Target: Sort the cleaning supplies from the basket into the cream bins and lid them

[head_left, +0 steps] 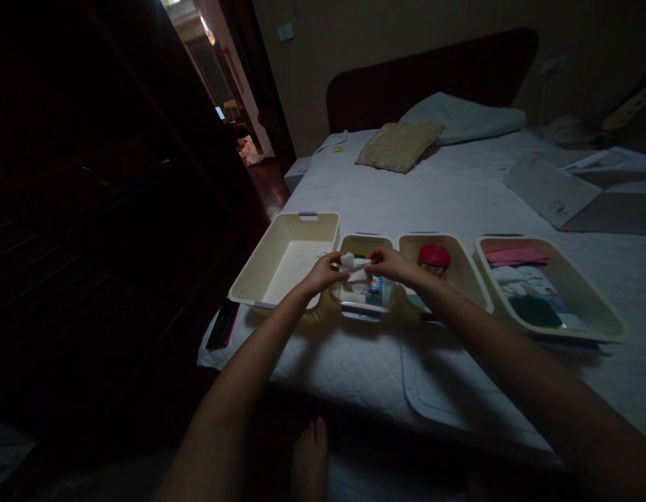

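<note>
My left hand (326, 272) and my right hand (386, 263) pinch a small white, crumpled piece (356, 263) between them; whether it is tissue, cloth or plastic I cannot tell. Both hands are over a small cream bin (344, 300), second from the left. Inside that bin a blue and white packet (375, 287) shows below my fingers. Left of it stands a larger cream basket (254, 275) with perforated walls. My right forearm passes over a third bin (472, 279), which holds a red-lidded jar (434, 258).
A fourth bin (598, 314) at the right holds a pink cloth (516, 256) and several packets. All stand on a white bed (323, 348). A dark flat object (223, 323) lies at the bed's left corner. Farther back are a cushion (399, 146) and an open box (553, 192).
</note>
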`<state>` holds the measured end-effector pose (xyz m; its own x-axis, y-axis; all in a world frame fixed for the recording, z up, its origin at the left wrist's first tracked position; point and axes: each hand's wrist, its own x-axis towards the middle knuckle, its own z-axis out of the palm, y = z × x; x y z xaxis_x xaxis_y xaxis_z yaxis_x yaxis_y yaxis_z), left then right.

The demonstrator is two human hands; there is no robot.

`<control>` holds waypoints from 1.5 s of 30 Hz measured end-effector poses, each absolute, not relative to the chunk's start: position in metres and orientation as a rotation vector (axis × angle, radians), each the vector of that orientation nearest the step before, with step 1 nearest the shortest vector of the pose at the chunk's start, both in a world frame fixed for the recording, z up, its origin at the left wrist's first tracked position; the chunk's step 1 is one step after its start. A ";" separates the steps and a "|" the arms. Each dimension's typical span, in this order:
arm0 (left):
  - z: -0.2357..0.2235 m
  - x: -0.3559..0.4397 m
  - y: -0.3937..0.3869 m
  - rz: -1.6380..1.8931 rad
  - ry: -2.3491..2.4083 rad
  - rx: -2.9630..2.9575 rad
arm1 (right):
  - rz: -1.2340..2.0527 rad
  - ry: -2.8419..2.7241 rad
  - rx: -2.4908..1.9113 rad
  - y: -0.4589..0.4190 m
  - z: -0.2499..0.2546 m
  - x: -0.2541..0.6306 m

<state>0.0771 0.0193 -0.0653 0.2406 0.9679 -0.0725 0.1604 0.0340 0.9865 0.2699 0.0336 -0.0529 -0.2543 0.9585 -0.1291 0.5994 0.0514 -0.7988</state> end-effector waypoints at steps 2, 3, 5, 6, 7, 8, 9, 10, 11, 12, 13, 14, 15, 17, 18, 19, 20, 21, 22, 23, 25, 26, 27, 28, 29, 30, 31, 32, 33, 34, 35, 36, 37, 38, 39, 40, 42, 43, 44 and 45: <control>-0.072 0.080 0.025 0.864 1.182 1.424 | 1.115 -1.954 -1.588 0.037 -0.061 0.274; -0.075 0.081 0.027 0.850 1.193 1.449 | 1.138 -1.971 -1.595 0.038 -0.065 0.276; -0.081 0.084 0.032 0.831 1.218 1.496 | 1.173 -1.987 -1.616 0.041 -0.072 0.279; -0.084 0.085 0.034 0.817 1.228 1.512 | 1.181 -1.993 -1.629 0.042 -0.075 0.280; -0.087 0.086 0.036 0.798 1.231 1.524 | 1.177 -2.005 -1.644 0.043 -0.077 0.281; -0.090 0.087 0.038 0.773 1.228 1.535 | 1.171 -2.028 -1.656 0.044 -0.079 0.281; -0.093 0.087 0.041 0.744 1.218 1.547 | 1.165 -2.064 -1.666 0.046 -0.080 0.281; -0.095 0.087 0.043 0.709 1.203 1.564 | 1.164 -2.109 -1.671 0.047 -0.081 0.281; -0.098 0.087 0.046 0.667 1.189 1.586 | 1.164 -2.155 -1.677 0.048 -0.081 0.280; -0.100 0.087 0.048 0.626 1.180 1.609 | 1.168 -2.202 -1.684 0.049 -0.081 0.279; -0.102 0.087 0.050 0.597 1.182 1.624 | 1.165 -2.249 -1.694 0.050 -0.081 0.279; -0.103 0.087 0.052 0.578 1.198 1.630 | 1.152 -2.292 -1.705 0.050 -0.081 0.277; -0.105 0.087 0.054 0.566 1.225 1.628 | 1.132 -2.330 -1.719 0.051 -0.081 0.276; -0.107 0.087 0.058 0.568 1.289 1.633 | 1.086 -2.388 -1.738 0.051 -0.083 0.272; -0.108 0.087 0.059 0.566 1.318 1.649 | 1.068 -2.409 -1.742 0.052 -0.084 0.270; -0.109 0.088 0.061 0.544 1.343 1.680 | 1.051 -2.422 -1.748 0.052 -0.085 0.268; -0.110 0.089 0.063 0.500 1.368 1.715 | 1.035 -2.433 -1.755 0.053 -0.087 0.265; -0.112 0.090 0.064 0.449 1.392 1.743 | 1.017 -2.449 -1.762 0.054 -0.089 0.262; -0.114 0.091 0.066 0.397 1.415 1.758 | 0.997 -2.466 -1.768 0.054 -0.091 0.258; -0.118 0.093 0.068 0.352 1.437 1.758 | 0.978 -2.485 -1.774 0.055 -0.093 0.255; -0.127 0.098 0.071 0.323 1.464 1.740 | 0.937 -2.518 -1.785 0.057 -0.098 0.247; -0.132 0.100 0.072 0.334 1.471 1.730 | 0.917 -2.532 -1.790 0.058 -0.101 0.244; -0.137 0.103 0.074 0.347 1.477 1.724 | 0.897 -2.543 -1.797 0.060 -0.103 0.241; -0.143 0.105 0.075 0.357 1.484 1.717 | 0.879 -2.553 -1.805 0.061 -0.105 0.238; -0.147 0.107 0.076 0.366 1.491 1.710 | 0.863 -2.563 -1.814 0.063 -0.107 0.236; -0.151 0.108 0.077 0.369 1.495 1.703 | 0.853 -2.572 -1.822 0.064 -0.109 0.234; -0.154 0.109 0.078 0.368 1.497 1.696 | 0.845 -2.580 -1.829 0.065 -0.110 0.234; -0.156 0.109 0.079 0.366 1.498 1.691 | 0.842 -2.588 -1.832 0.066 -0.112 0.234; -0.157 0.109 0.080 0.363 1.500 1.688 | 0.840 -2.594 -1.831 0.067 -0.114 0.235; -0.158 0.109 0.081 0.361 1.501 1.687 | 0.840 -2.599 -1.828 0.068 -0.116 0.236; -0.158 0.108 0.083 0.359 1.502 1.688 | 0.839 -2.603 -1.823 0.069 -0.118 0.237; -0.157 0.108 0.084 0.358 1.502 1.691 | 0.836 -2.607 -1.819 0.069 -0.120 0.238; -0.157 0.108 0.085 0.358 1.504 1.693 | 0.830 -2.610 -1.816 0.069 -0.123 0.238; -0.157 0.108 0.085 0.359 1.510 1.696 | 0.824 -2.613 -1.817 0.069 -0.125 0.238; -0.157 0.109 0.085 0.360 1.524 1.698 | 0.818 -2.616 -1.820 0.069 -0.127 0.238; -0.157 0.110 0.084 0.361 1.547 1.703 | 0.812 -2.618 -1.825 0.069 -0.129 0.238; -0.157 0.114 0.080 0.357 1.615 1.719 | 0.802 -2.621 -1.835 0.068 -0.133 0.236; -0.157 0.116 0.078 0.352 1.657 1.730 | 0.799 -2.623 -1.838 0.068 -0.135 0.235; -0.158 0.118 0.075 0.343 1.700 1.743 | 0.798 -2.624 -1.838 0.068 -0.136 0.234; -0.158 0.120 0.072 0.332 1.741 1.756 | 0.796 -2.625 -1.835 0.068 -0.137 0.233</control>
<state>0.1201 0.0716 -0.1578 0.0922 0.9633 -0.2522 0.8029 0.0779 0.5910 0.2332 0.0680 -0.1374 -0.3729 0.8410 -0.3921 0.9171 0.2697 -0.2937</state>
